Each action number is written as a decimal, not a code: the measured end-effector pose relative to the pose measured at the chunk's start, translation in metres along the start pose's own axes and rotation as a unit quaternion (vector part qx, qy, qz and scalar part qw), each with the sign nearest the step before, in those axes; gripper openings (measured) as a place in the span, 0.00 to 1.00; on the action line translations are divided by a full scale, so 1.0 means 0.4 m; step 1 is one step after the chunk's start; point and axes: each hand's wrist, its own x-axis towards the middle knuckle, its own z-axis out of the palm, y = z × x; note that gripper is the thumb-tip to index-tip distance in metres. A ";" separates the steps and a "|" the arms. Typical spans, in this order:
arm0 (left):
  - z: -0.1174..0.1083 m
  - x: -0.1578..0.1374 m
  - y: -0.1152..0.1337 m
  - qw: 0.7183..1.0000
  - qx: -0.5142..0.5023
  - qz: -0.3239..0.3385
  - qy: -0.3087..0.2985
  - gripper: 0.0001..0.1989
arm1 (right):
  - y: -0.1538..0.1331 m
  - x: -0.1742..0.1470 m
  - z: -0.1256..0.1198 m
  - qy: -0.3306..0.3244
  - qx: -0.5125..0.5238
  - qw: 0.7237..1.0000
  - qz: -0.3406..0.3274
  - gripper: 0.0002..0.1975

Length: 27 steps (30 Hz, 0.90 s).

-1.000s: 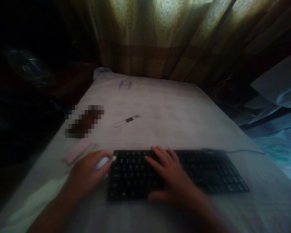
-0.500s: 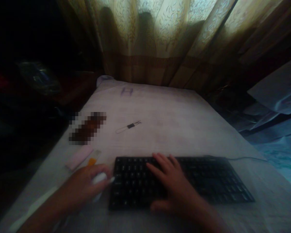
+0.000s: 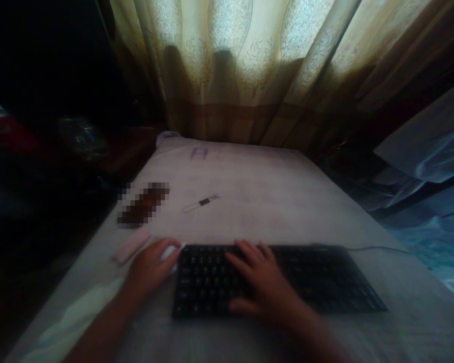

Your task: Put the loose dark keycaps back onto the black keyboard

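A black keyboard (image 3: 208, 282) lies along the near part of the covered table. My left hand (image 3: 151, 264) is closed around a small white object (image 3: 168, 253), whose kind I cannot make out. It is at the keyboard's far left corner, with a white tip showing past the fingers. My right hand (image 3: 263, 277) rests on the keyboard's middle, fingers stretched and spread over the keys, holding nothing. Left of my left hand lies a pink block-like thing (image 3: 132, 244).
A small dark piece with a thin loop (image 3: 204, 201) lies mid-table. Beyond the pink thing is a pixelated brown item (image 3: 144, 204). A whitish cloth (image 3: 83, 312) is beside my left forearm. The keyboard cable (image 3: 378, 248) runs right. A curtain (image 3: 227, 91) hangs behind.
My left hand, with the white object, has moved up and right along the keyboard's left edge. The orange piece near it is now hidden. My right hand stays on the keys. The view has shifted.
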 end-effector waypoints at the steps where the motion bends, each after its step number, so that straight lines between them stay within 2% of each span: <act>1: -0.002 -0.003 0.001 1.000 0.005 -0.002 -0.009 0.16 | -0.001 0.000 0.000 0.000 -0.002 1.000 0.000 0.43; 10: -0.027 -0.055 0.005 0.996 0.026 -0.034 -0.077 0.17 | -0.005 0.001 0.003 0.028 -0.016 0.999 -0.006 0.41; 23: -0.056 -0.128 0.008 0.994 -0.014 0.011 -0.108 0.13 | -0.007 -0.001 0.004 0.054 -0.024 0.998 -0.016 0.36; 25: -0.068 -0.135 0.012 0.995 -0.052 0.002 -0.088 0.14 | -0.013 -0.003 -0.002 0.073 -0.019 0.997 -0.013 0.32; 27: -0.075 -0.140 0.024 0.994 -0.103 -0.015 -0.033 0.17 | -0.029 -0.006 -0.007 0.120 0.000 0.993 -0.013 0.26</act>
